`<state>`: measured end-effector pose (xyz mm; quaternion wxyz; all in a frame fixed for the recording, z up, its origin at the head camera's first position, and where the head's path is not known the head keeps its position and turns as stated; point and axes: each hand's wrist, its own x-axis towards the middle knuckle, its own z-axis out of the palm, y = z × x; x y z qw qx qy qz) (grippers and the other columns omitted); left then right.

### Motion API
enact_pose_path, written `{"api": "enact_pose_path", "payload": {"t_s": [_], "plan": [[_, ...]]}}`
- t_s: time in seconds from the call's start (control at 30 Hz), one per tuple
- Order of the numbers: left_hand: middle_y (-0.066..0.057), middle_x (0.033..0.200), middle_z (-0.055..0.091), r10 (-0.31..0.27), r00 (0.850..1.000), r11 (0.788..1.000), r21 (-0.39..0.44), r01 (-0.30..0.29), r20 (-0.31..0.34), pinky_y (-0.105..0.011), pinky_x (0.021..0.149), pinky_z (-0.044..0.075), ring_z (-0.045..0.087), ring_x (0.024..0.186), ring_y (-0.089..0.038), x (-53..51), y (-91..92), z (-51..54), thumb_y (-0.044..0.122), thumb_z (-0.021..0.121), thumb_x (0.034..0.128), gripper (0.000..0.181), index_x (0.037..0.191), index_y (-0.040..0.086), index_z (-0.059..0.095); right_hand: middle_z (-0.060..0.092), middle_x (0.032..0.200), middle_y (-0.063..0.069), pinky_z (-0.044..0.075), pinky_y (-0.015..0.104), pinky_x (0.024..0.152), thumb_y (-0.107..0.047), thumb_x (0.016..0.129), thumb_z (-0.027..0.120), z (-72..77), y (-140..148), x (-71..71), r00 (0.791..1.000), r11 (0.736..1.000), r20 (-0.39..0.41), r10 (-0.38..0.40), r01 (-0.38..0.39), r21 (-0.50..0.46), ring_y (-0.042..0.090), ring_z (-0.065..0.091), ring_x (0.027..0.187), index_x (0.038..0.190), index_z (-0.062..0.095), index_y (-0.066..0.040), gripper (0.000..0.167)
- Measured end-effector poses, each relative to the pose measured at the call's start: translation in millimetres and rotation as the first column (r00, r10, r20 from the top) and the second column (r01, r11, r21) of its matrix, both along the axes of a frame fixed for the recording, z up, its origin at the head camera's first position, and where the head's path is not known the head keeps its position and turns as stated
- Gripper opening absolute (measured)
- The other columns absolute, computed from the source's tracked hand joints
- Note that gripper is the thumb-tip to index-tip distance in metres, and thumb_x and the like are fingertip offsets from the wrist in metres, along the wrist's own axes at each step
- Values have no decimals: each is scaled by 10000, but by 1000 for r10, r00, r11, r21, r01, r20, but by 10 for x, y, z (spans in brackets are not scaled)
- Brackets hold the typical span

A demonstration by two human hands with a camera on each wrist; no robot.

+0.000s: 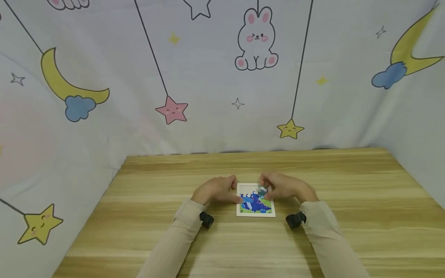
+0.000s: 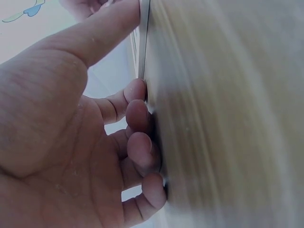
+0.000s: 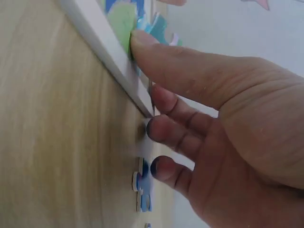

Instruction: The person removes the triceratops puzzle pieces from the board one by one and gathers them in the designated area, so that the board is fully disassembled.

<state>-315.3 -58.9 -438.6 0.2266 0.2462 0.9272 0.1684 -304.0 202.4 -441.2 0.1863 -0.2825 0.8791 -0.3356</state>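
Note:
A small square jigsaw board (image 1: 255, 215) with a white rim lies on the table, showing a blue dinosaur picture on green. At its left edge is my left hand (image 1: 215, 189), the thumb laid over the rim. In the left wrist view, the left fingertips (image 2: 140, 148) rest on the tabletop beside the board. My right hand (image 1: 286, 186) pinches a teal and white jigsaw piece (image 1: 263, 190) above the board's upper right part. This teal piece (image 3: 159, 29) looks tilted in the right wrist view, past the thumb; the index fingertip is hidden there.
Loose blue jigsaw pieces (image 3: 145, 190) lie on the table beyond the board, by the right fingers. The wooden table (image 1: 167, 173) ends at a white cloth (image 1: 208, 139) printed with stars, moons and a rabbit. A black wrist camera (image 1: 206, 219) sits on the left wrist.

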Motion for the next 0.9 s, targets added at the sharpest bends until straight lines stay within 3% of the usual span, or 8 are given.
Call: {"api": "enact_pose_path", "payload": {"t_s": [0.2, 0.37, 0.53, 0.7, 0.9], "plan": [[0, 770, 444, -3, 1000, 1000, 9, 3, 7, -310, 611, 333, 441, 678, -165, 12, 16, -22, 485, 750, 866, 437, 1035, 178, 489, 599, 928, 49, 467, 328, 712, -87, 979, 633, 35, 282, -16, 999, 995, 41, -27, 31, -95, 188, 545, 820, 1019, 584, -58, 69], [-1, 767, 436, -15, 1000, 1000, 0, 15, 1, -313, 617, 330, 437, 680, -167, 13, 22, -14, 486, 743, 873, 436, 1041, 175, 489, 628, 952, 108, 520, 329, 695, -61, 1001, 594, 104, 757, 4, 992, 972, 32, -121, 125, -198, 197, 583, 808, 1082, 605, 36, 127], [1, 771, 434, 0, 1000, 1000, -3, 0, 3, -315, 619, 332, 440, 686, -168, 7, 6, -6, 501, 750, 861, 449, 1035, 182, 485, 623, 929, 93, 493, 290, 663, -17, 976, 609, 145, 1165, 90, 973, 966, -16, -230, 226, -129, 162, 549, 785, 1061, 628, 71, 124], [6, 765, 427, -12, 1000, 1000, -5, 12, -4, -314, 619, 333, 433, 678, -163, 4, -18, 0, 503, 745, 865, 448, 1035, 183, 481, 632, 886, 64, 451, 259, 641, 14, 955, 618, 117, 1374, 148, 966, 967, -59, -252, 248, -61, 120, 527, 769, 999, 648, 60, 70], [6, 768, 433, -17, 1000, 1000, 9, 18, -10, -307, 612, 329, 436, 680, -160, 5, -22, -29, 506, 742, 868, 445, 1033, 183, 484, 656, 922, 95, 465, 271, 669, 5, 947, 633, 93, 1427, 165, 961, 963, -62, -269, 268, -34, 152, 563, 821, 993, 655, 43, 64]]}}
